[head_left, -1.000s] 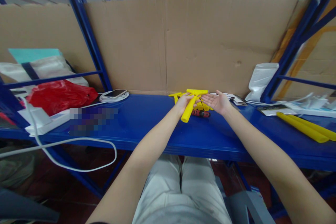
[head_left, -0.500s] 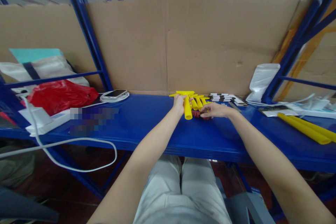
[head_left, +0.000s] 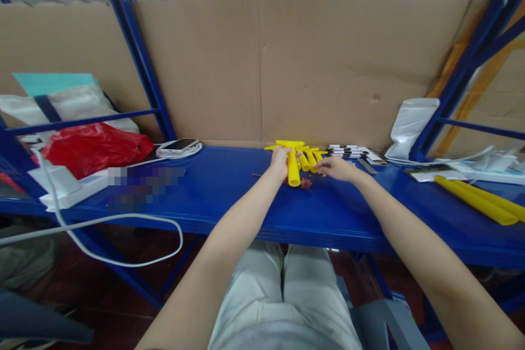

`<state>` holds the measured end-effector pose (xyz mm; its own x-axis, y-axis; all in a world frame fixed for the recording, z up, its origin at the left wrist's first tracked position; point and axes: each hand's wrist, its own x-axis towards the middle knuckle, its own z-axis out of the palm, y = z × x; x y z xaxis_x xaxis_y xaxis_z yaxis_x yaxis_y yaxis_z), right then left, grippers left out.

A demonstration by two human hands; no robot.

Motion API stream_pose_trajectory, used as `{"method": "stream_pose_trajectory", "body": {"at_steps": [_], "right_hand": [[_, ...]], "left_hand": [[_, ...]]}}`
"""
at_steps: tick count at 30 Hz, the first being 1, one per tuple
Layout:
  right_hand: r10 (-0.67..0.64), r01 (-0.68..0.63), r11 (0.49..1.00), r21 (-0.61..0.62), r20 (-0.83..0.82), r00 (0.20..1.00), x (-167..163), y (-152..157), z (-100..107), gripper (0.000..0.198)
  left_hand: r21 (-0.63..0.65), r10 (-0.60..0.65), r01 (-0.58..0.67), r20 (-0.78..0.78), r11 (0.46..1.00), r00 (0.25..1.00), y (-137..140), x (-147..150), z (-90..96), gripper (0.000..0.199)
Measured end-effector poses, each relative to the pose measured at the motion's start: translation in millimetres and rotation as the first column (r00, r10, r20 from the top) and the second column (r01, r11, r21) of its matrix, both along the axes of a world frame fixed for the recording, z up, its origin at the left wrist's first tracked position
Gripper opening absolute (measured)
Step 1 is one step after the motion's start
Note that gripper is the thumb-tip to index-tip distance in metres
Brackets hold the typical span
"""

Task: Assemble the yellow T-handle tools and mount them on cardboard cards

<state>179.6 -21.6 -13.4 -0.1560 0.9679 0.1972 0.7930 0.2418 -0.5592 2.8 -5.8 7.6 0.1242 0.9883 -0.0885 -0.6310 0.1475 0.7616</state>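
Observation:
My left hand [head_left: 280, 161] is closed round a yellow tube-shaped part [head_left: 293, 170], its round end facing me and a crosspiece at its far end. Partly behind that tube lies a screwdriver with a red and black handle [head_left: 305, 183]; a thin shaft shows to the left of my wrist. My right hand [head_left: 334, 167] hovers low over the table, fingers drawn together close to a row of similar yellow parts [head_left: 312, 161]. Whether a small piece sits between those fingertips is too small to tell.
White-and-black packets [head_left: 348, 151] and a flat grey strip [head_left: 367, 166] lie right of my hands. Long yellow tubes [head_left: 478, 200] rest at the right. A phone [head_left: 183, 145] on a coiled white cable, a red bag [head_left: 98, 147] and a power strip [head_left: 88, 190] occupy the left.
The screwdriver has shifted left, its handle now partly behind the yellow tube. My right hand has let go of it and lifted slightly away. My left hand keeps its hold.

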Motion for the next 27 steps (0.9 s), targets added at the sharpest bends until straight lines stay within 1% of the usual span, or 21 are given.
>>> {"method": "stream_pose_trajectory", "body": {"at_steps": [2,4,6,10,13,15,18,21,24,27], "right_hand": [[0.061,-0.059,0.998,-0.014,0.146,0.987,-3.3,-0.8,-1.6,0.032],[0.132,-0.134,0.991,-0.015,0.295,0.946,-9.3,-2.9,-2.1,0.035],[0.165,-0.175,0.985,-0.014,0.407,0.898,-15.7,-5.8,-1.1,0.037],[0.129,-0.130,0.991,-0.034,0.514,0.848,-23.2,-13.2,5.8,0.036],[0.097,-0.079,0.995,-0.056,0.527,0.845,-19.8,-17.2,12.5,0.027],[0.075,-0.041,0.996,-0.079,0.504,0.860,-12.0,-17.3,15.3,0.022],[-0.012,0.070,0.991,-0.111,0.455,0.890,6.8,-14.4,16.1,0.017],[-0.126,0.201,0.969,-0.141,0.421,0.898,28.7,-11.6,15.7,0.016],[-0.193,0.276,0.947,-0.167,0.393,0.899,47.5,-11.4,17.3,0.015],[-0.255,0.354,0.909,-0.220,0.379,0.890,62.5,-12.4,19.8,0.019]], "left_hand": [[-0.002,0.002,-0.002,-0.008,1.000,1.000,-0.8,0.6,-0.1,0.028],[-0.001,0.007,-0.007,-0.018,1.000,1.000,-1.0,1.3,-1.0,0.028],[0.003,0.008,-0.008,-0.025,1.000,1.000,-0.6,1.9,-2.2,0.029],[0.030,0.002,-0.001,-0.045,1.000,0.999,0.8,2.6,-4.6,0.031],[0.037,0.003,-0.001,-0.056,0.999,0.998,0.6,2.9,-5.3,0.034],[0.036,0.000,0.003,-0.060,0.999,0.998,-0.4,3.0,-5.0,0.036],[0.035,-0.002,0.005,-0.086,0.999,0.996,-2.6,3.1,-3.7,0.036],[0.043,-0.012,0.018,-0.131,0.999,0.991,-4.2,3.2,-2.9,0.035],[0.064,-0.034,0.047,-0.183,0.997,0.983,-5.3,3.7,-3.1,0.037],[0.098,-0.035,0.059,-0.229,0.993,0.973,-7.0,4.5,-3.4,0.041]]}}
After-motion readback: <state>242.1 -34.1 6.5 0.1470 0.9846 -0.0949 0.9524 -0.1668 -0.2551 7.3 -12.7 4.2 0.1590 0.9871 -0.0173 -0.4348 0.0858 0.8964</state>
